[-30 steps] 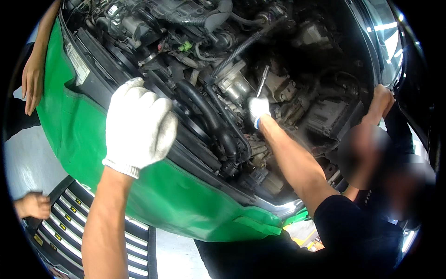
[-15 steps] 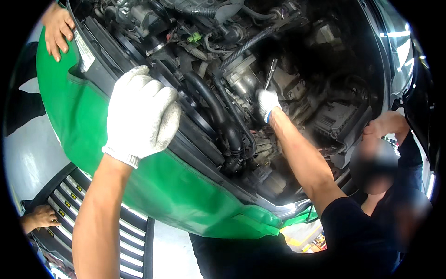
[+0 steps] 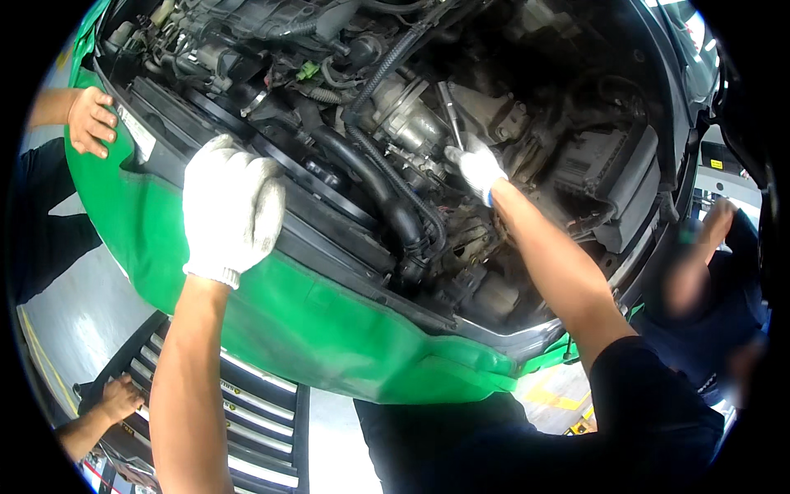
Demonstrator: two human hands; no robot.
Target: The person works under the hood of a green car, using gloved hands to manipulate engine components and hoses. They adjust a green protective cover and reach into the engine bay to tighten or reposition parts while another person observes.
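Note:
My left hand (image 3: 234,212), in a white knit glove, is closed in a fist above the front edge of the engine bay. What its fingers hold, if anything, is hidden. Deep among the engine parts, my right hand (image 3: 479,168), gloved too, is closed around the lower end of a ratchet wrench (image 3: 448,109). The silver handle sticks up and leans slightly left; its head is hidden by my hand. Beside the tool sits a grey metal housing (image 3: 409,123). A black hose (image 3: 370,177) curves between my two hands.
A green cover (image 3: 304,329) drapes the car's front. Another person's hand (image 3: 92,123) rests on its far left; a hand (image 3: 122,398) touches the slatted grille (image 3: 259,428) below. A black box (image 3: 597,160) sits right of my right arm. Another person (image 3: 699,280) is at the right.
The whole view has shifted a little. The person at the right has moved away from the car's edge. My right hand still grips the wrench, and my left remains closed.

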